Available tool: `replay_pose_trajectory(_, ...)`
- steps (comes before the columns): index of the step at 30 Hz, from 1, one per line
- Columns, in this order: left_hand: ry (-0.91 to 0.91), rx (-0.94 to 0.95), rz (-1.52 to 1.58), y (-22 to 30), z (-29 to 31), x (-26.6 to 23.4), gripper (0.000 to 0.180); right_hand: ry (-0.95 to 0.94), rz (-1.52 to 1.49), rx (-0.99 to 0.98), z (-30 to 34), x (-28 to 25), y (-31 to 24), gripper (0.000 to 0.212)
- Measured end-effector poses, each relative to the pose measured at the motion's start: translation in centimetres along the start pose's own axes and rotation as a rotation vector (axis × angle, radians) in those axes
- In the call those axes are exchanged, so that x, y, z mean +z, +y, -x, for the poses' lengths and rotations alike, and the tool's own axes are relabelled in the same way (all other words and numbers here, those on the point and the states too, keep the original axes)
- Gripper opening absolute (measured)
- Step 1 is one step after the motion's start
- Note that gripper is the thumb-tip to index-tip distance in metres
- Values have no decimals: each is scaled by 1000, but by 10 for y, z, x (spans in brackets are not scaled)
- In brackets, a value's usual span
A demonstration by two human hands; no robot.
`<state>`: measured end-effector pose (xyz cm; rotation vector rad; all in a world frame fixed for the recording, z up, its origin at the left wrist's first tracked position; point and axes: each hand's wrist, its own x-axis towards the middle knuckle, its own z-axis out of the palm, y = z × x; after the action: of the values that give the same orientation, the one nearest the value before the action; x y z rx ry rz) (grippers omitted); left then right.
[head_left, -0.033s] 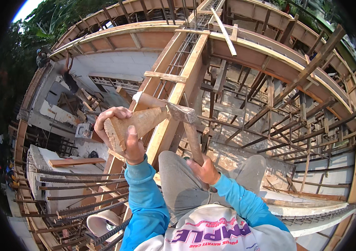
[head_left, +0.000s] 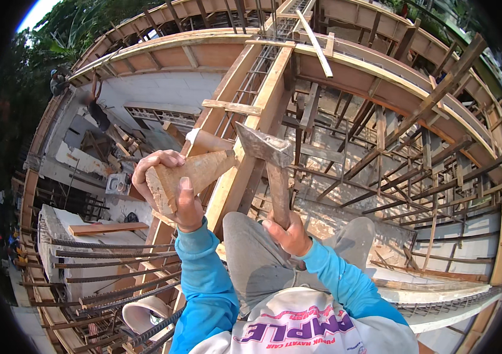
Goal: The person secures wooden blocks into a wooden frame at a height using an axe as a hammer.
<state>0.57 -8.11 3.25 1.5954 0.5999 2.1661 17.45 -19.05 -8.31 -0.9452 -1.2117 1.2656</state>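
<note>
My left hand (head_left: 188, 207) grips a wedge-shaped wooden block (head_left: 200, 173), fingers over its far side and thumb on the near face. The block's narrow end points right, over the wooden side board (head_left: 238, 184) of a beam form. My right hand (head_left: 292, 236) is closed round the wooden handle of a hammer (head_left: 265, 146). Its worn metal head is up, just right of the block's narrow end and apart from it. Behind the block lies a brown rounded piece (head_left: 211, 141) with a whitish end, partly hidden.
Steel bars run inside the beam form, with a short wooden crosspiece (head_left: 232, 107) over it. Timber props (head_left: 381, 133) stand far below on the right. Thick rebars (head_left: 118, 265) jut out at lower left, near a white helmet-like object (head_left: 144, 312). Another person (head_left: 97, 112) works at upper left.
The hammer head has lifted away from the block's narrow end, up and to the right. My left hand and the block have hardly moved.
</note>
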Motion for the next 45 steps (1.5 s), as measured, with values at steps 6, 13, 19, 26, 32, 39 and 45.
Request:
replay_pose_trajectory(6, -3, 1, -4, 2, 3, 3, 49, 89, 73, 209, -42, 25, 52, 31)
replay_pose_trajectory(13, 53, -18, 6, 3, 4, 6, 48, -52, 228, 383, -20, 2, 61, 41)
replay_pose_trajectory(19, 52, -16, 2, 4, 1, 6, 49, 129, 52, -323, -37, 0, -53, 22)
replay_pose_trajectory(26, -25, -11, 82, -2, 5, 8, 47, 25, 269, 494, -24, 17, 75, 25)
replay_pose_trajectory(32, -37, 34, 12, -3, 8, 6, 48, 103, 235, 62, -18, 11, -6, 26)
replay_pose_trajectory(39, -83, 9, 26, -3, 4, 11, 47, 312, 43, -192, -41, 21, 14, 20)
replay_pose_trajectory(45, -45, -12, 49, 4, 9, 4, 47, -47, 262, 448, -22, 8, 53, 32)
